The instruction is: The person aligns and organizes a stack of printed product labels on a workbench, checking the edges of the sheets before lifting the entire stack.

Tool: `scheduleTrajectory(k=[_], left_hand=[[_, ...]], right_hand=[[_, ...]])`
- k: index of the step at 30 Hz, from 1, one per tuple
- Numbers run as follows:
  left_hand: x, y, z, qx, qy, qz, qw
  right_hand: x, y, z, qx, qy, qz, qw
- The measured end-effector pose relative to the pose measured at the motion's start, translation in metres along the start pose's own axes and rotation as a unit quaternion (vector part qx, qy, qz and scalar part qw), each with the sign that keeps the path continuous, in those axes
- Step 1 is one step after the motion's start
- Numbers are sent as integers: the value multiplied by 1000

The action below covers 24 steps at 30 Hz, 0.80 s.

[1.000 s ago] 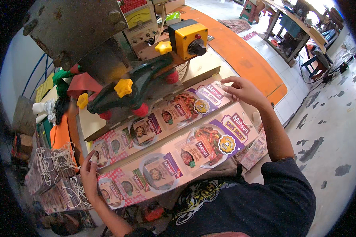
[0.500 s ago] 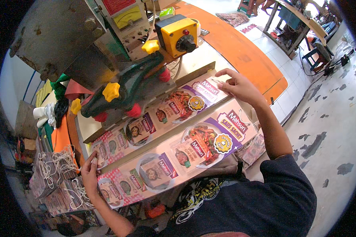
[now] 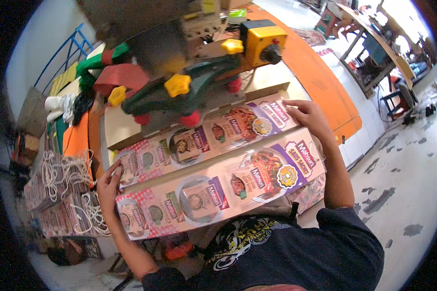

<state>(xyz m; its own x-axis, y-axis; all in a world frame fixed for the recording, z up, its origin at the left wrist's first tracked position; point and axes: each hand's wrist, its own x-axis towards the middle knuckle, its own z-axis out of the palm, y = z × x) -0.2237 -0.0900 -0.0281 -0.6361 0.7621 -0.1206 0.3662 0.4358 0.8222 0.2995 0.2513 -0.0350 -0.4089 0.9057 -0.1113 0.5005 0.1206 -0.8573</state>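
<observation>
Two long printed cards with food pictures lie side by side, slanting up to the right. The far card (image 3: 204, 138) rests on the pale machine table against a metal guide bar (image 3: 272, 94). The near card (image 3: 218, 186) lies closer to my body, its surface shiny like clear plastic. My left hand (image 3: 109, 186) is at the far card's left end, fingers together on its edge. At the opposite end, my right hand (image 3: 308, 116) grips the card's corner between thumb and fingers. Above the far card stands a dark green press frame (image 3: 204, 89) with yellow knobs and red feet.
A yellow control box (image 3: 263, 43) with a black dial sits behind the press, on an orange tabletop (image 3: 320, 92). Bundles of printed cards (image 3: 65, 177) with white cords are stacked at left. More printed cards (image 3: 308, 194) lie below my right forearm. A workbench (image 3: 369, 43) stands far right.
The view has swung, so the machine sits further right and lower. My right hand has come down onto the far card's right corner; my left hand stays at its left end.
</observation>
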Motion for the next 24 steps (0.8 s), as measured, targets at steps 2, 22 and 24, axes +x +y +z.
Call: scheduleTrajectory(k=[2,22,24], left_hand=[[-2,-3,-4,4,8,1,1000],[-7,-13,-4,10,19,29,999],[-6,-9,-5,32,23,42,998]], right_hand=[[1,-5,4,4,0,-4,1000],[6,2,2,19,-59,-12,998],[7,8,6,25,-35,-43,998]])
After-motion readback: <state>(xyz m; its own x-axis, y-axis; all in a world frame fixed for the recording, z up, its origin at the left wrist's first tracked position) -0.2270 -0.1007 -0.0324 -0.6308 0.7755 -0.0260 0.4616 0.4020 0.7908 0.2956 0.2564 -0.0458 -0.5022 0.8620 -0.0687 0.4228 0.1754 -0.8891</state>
